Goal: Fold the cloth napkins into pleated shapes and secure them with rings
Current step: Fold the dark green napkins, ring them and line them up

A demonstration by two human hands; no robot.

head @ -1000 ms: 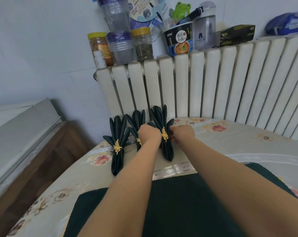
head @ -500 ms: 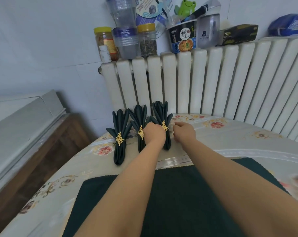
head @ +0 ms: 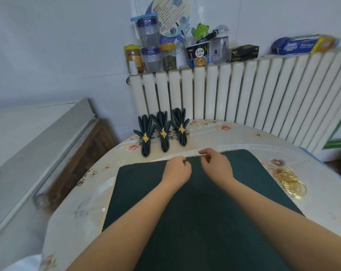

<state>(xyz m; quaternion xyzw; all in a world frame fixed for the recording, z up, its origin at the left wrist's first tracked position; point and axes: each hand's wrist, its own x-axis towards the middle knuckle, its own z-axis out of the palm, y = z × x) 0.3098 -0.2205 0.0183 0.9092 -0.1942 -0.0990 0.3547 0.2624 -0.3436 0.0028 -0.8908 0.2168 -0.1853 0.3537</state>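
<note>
Beyond my fingertips, three pleated napkins (head: 162, 132) stand ringed and done. Both my left hand (head: 177, 170) and right hand (head: 216, 165) hover loosely curled over the flat green napkin (head: 195, 212), pinching nothing I can see; spare gold rings (head: 291, 181) wait right of my right-hand fingers. I judge one fold remains.

Both hands, left (head: 177, 171) and right (head: 216, 165), loosely curled over flat dark green napkin (head: 185, 212); three ringed napkins (head: 162, 132) beyond.
</note>
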